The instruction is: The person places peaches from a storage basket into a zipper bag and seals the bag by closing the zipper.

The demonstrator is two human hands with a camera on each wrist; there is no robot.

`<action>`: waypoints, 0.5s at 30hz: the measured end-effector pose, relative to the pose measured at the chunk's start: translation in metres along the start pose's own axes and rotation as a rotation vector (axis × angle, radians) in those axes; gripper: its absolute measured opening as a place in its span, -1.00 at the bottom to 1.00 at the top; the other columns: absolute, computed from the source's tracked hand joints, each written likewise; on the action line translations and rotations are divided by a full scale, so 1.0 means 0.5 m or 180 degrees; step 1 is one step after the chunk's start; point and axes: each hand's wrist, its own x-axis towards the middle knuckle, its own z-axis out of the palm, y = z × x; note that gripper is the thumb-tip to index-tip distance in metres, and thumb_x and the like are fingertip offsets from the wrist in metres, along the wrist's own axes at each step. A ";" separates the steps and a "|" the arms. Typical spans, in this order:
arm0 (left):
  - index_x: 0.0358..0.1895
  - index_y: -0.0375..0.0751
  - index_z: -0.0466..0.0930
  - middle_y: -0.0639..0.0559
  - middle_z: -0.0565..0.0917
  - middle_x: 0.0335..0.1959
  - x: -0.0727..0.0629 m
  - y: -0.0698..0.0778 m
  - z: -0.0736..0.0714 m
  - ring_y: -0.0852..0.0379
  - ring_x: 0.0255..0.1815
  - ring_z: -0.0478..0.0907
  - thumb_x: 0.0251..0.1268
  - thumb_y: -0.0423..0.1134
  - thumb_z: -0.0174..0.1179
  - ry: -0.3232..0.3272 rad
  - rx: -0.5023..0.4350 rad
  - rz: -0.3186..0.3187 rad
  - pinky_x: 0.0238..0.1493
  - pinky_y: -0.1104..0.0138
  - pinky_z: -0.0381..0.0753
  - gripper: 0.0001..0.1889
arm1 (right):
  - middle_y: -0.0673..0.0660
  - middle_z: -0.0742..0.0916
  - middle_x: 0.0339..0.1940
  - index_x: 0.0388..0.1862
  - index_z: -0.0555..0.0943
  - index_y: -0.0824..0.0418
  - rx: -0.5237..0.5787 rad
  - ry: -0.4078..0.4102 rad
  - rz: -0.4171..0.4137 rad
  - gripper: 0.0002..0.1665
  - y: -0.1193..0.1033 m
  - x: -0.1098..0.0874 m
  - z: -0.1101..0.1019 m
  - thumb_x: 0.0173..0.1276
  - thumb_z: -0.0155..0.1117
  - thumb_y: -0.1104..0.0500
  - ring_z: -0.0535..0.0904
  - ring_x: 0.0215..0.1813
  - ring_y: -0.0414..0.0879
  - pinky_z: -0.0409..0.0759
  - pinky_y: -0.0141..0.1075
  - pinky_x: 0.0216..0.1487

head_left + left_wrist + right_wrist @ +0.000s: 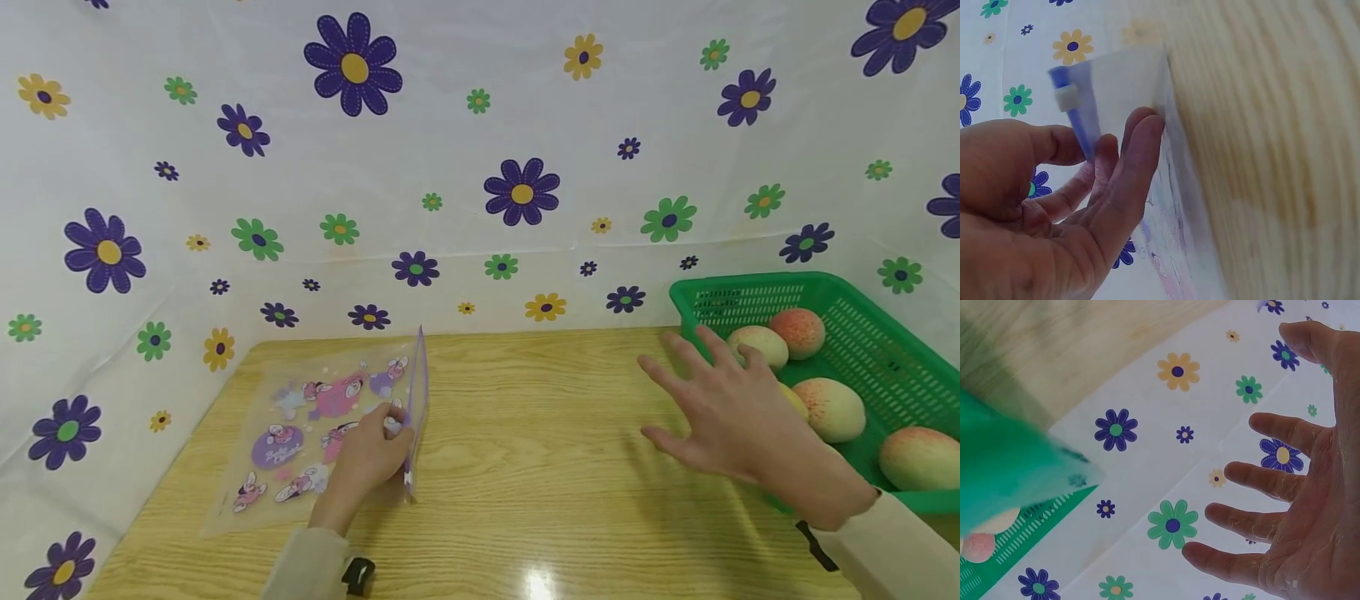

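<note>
A clear zip bag (337, 398) printed with pink and purple cartoon figures lies on the left of the table, its purple zip edge standing up on the right side. My left hand (375, 448) pinches this edge between thumb and fingers. In the left wrist view, a white slider (1067, 98) sits on the purple strip near the bag's corner. My right hand (738, 421), fingers spread and holding nothing, hovers at the left side of a green basket (757, 279). Inside the basket are several peaches (828, 408), and a yellow fruit (793, 403) is partly hidden behind the hand.
The wood-grain table (525, 433) stretches between the bag and the basket. A white flower-patterned cloth (450, 150) rises behind the table and along both sides.
</note>
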 end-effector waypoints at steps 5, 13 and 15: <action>-0.03 -0.16 0.55 -0.02 0.67 -0.41 -0.006 0.009 0.004 0.14 -0.58 0.55 0.38 -0.19 0.04 0.0075 -0.0120 0.0019 -0.55 0.35 0.47 -0.78 | 0.33 0.59 0.36 0.39 0.56 0.00 -0.0153 0.0087 0.0012 -0.11 0.016 0.000 -0.008 0.17 0.36 -0.41 0.44 0.38 0.47 0.53 0.52 0.03; 0.00 -0.22 0.56 -0.14 0.71 -0.24 -0.010 0.023 0.007 0.11 -0.55 0.66 0.38 -0.25 0.07 0.0047 -0.0430 -0.0024 -0.49 0.29 0.73 -0.77 | 0.36 0.59 0.35 0.36 0.55 0.02 -0.0188 0.0190 -0.0015 -0.12 0.048 -0.011 -0.017 0.13 0.40 -0.38 0.45 0.36 0.49 0.55 0.52 -0.03; 0.12 -0.24 0.55 -0.19 0.71 -0.14 -0.011 0.026 0.008 0.11 -0.53 0.67 0.37 -0.27 0.08 0.0023 -0.0511 -0.0024 -0.48 0.26 0.76 -0.69 | 0.36 0.61 0.32 0.35 0.56 0.00 -0.0212 0.0258 -0.0040 -0.13 0.055 -0.013 -0.016 0.11 0.39 -0.37 0.47 0.34 0.49 0.57 0.51 -0.08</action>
